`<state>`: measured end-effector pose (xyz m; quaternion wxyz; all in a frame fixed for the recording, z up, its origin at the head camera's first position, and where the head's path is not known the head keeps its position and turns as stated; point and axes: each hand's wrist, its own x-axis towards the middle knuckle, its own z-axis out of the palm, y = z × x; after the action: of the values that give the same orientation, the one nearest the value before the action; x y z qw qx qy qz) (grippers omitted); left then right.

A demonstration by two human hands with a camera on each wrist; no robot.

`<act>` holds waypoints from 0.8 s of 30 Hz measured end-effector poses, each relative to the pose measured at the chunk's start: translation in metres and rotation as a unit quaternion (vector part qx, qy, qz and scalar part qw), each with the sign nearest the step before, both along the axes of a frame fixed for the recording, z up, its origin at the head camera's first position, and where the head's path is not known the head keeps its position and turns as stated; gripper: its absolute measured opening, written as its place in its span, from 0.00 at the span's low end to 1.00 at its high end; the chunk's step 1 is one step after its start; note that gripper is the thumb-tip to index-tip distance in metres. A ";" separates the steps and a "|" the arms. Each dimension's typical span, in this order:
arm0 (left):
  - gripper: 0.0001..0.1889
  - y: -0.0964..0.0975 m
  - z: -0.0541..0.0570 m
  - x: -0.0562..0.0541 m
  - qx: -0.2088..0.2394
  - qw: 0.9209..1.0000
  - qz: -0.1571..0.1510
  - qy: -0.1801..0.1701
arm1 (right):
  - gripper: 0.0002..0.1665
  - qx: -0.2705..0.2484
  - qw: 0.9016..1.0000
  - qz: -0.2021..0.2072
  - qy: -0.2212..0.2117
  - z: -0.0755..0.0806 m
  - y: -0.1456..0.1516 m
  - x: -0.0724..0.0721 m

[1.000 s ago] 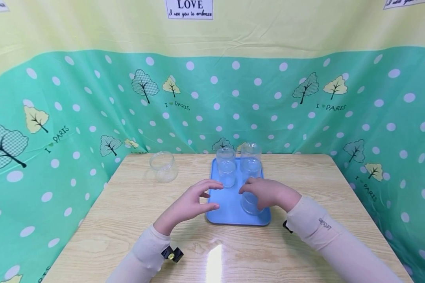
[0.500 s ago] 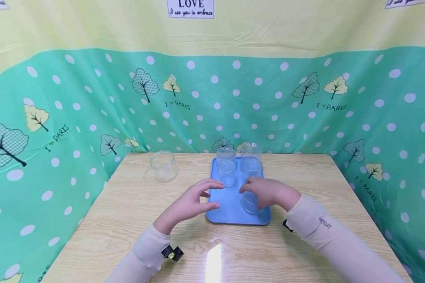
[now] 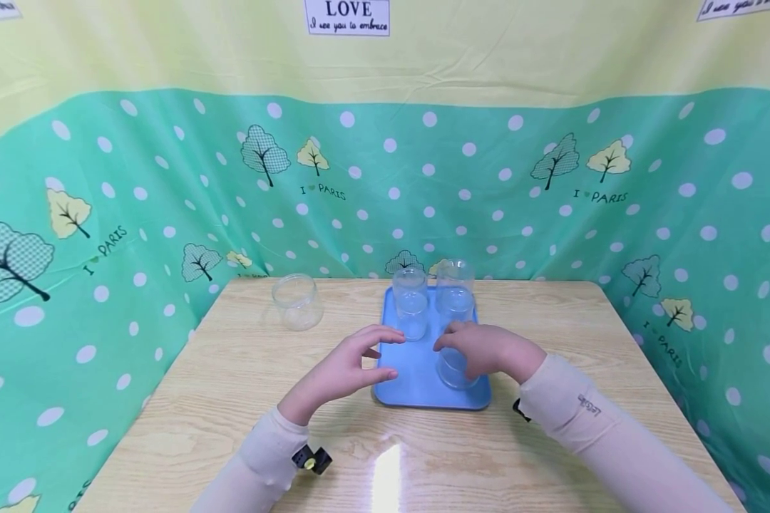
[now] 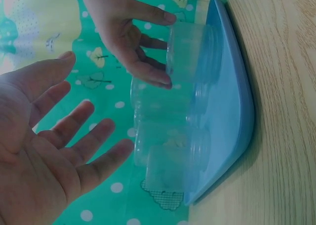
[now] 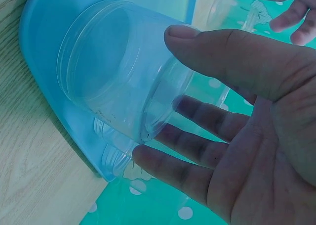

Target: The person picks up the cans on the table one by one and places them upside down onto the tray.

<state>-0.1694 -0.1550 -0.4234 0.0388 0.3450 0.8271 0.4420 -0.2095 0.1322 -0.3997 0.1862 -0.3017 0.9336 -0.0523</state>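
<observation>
My right hand (image 3: pixel 488 349) reaches over a clear round jar (image 3: pixel 452 372) that stands mouth-down on the blue tray (image 3: pixel 411 381). In the right wrist view, the thumb lies along the jar's (image 5: pixel 108 71) wall and the fingertips sit at its upturned base. My left hand (image 3: pixel 343 367) hovers at the tray's left side, fingers spread and thumb apart, holding nothing. The left wrist view shows this left hand (image 4: pixel 54 141) with its palm facing the jars. Just beyond its fingertips stands another clear jar (image 3: pixel 411 303) on the tray.
More clear jars (image 3: pixel 454 274) stand at the tray's back right, overlapping one another in the head view. A separate wide clear jar (image 3: pixel 298 303) is on the wooden table (image 3: pixel 231 399) at the back left. A patterned green cloth (image 3: pixel 423 178) hangs behind and along both sides.
</observation>
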 end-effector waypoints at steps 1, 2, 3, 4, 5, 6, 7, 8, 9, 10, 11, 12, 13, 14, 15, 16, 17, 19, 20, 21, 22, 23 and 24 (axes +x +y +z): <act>0.27 0.000 0.000 0.000 0.000 1.000 0.000 0.000 | 0.38 0.001 1.000 -0.001 0.002 0.000 0.000 0.000; 0.28 0.000 0.000 0.000 0.000 1.000 0.000 0.000 | 0.38 0.003 1.000 -0.002 0.003 0.000 0.000 0.000; 0.28 0.000 -0.001 0.000 0.000 1.000 0.000 0.000 | 0.38 0.003 1.000 -0.002 0.003 0.000 0.000 0.000; 0.28 0.000 -0.001 0.000 0.000 1.000 0.000 -0.001 | 0.38 0.001 1.000 -0.001 0.004 0.001 0.000 0.000; 0.28 0.000 -0.001 0.000 0.000 1.000 -0.001 -0.001 | 0.38 -0.002 1.000 0.000 0.004 0.001 0.000 0.000; 0.28 0.000 -0.001 0.000 0.000 1.000 -0.001 -0.001 | 0.37 -0.003 1.000 0.003 0.006 0.002 0.000 0.000; 0.28 0.000 -0.001 0.000 0.000 1.000 -0.001 -0.002 | 0.37 -0.004 1.000 0.006 0.008 0.003 0.000 0.000; 0.28 0.000 -0.001 0.000 0.000 1.000 -0.001 -0.002 | 0.37 -0.005 1.000 0.008 0.009 0.004 0.000 0.001; 0.28 0.000 -0.001 0.000 0.000 1.000 -0.002 -0.002 | 0.36 -0.007 1.000 0.012 0.012 0.005 0.001 0.001; 0.28 0.000 -0.001 0.000 0.000 1.000 -0.002 -0.002 | 0.36 -0.010 1.000 0.016 0.014 0.006 0.001 0.001; 0.28 0.000 -0.001 0.000 0.000 1.000 -0.003 -0.002 | 0.36 -0.013 1.000 0.020 0.018 0.007 0.001 0.001; 0.28 0.000 0.000 0.000 0.000 1.000 -0.003 -0.002 | 0.35 -0.015 0.999 0.021 0.020 0.008 0.002 0.001; 0.28 0.000 0.000 0.000 0.001 1.000 -0.003 -0.002 | 0.35 -0.019 0.999 0.023 0.023 0.009 0.002 0.001; 0.28 0.000 0.000 0.000 0.000 1.000 -0.004 -0.001 | 0.35 -0.021 0.999 0.024 0.027 0.009 0.003 0.001; 0.28 0.000 0.000 0.000 0.001 1.000 -0.004 -0.001 | 0.35 -0.026 0.999 0.026 0.030 0.010 0.003 0.002; 0.28 0.000 0.000 0.000 0.001 1.000 -0.004 0.000 | 0.34 -0.030 0.999 0.026 0.033 0.010 0.004 0.002; 0.28 0.000 0.000 0.000 0.000 1.000 -0.004 0.001 | 0.33 -0.034 0.998 0.028 0.037 0.011 0.004 0.003; 0.28 0.000 0.000 0.000 0.001 1.000 -0.004 0.001 | 0.32 -0.039 0.998 0.030 0.048 0.010 0.005 0.004; 0.28 0.000 0.000 0.000 0.001 1.000 -0.004 0.000 | 0.31 -0.042 0.997 0.032 0.053 0.010 0.006 0.004; 0.28 0.000 -0.001 0.000 0.000 1.000 -0.004 -0.001 | 0.30 -0.047 0.997 0.034 0.057 0.010 0.006 0.005; 0.28 0.000 -0.001 0.000 0.000 1.000 -0.004 -0.003 | 0.29 -0.050 0.996 0.036 0.064 0.010 0.006 0.006; 0.28 0.000 -0.001 0.000 0.001 1.000 -0.004 -0.004 | 0.28 -0.054 0.995 0.039 0.070 0.010 0.006 0.007; 0.28 0.001 0.000 0.000 0.001 1.000 -0.005 -0.006 | 0.28 -0.057 0.995 0.042 0.077 0.009 0.006 0.008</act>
<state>-0.1689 -0.1544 -0.4239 0.0454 0.3465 0.8247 0.4447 -0.2014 0.1387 -0.3903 0.0984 -0.3540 0.9270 -0.0745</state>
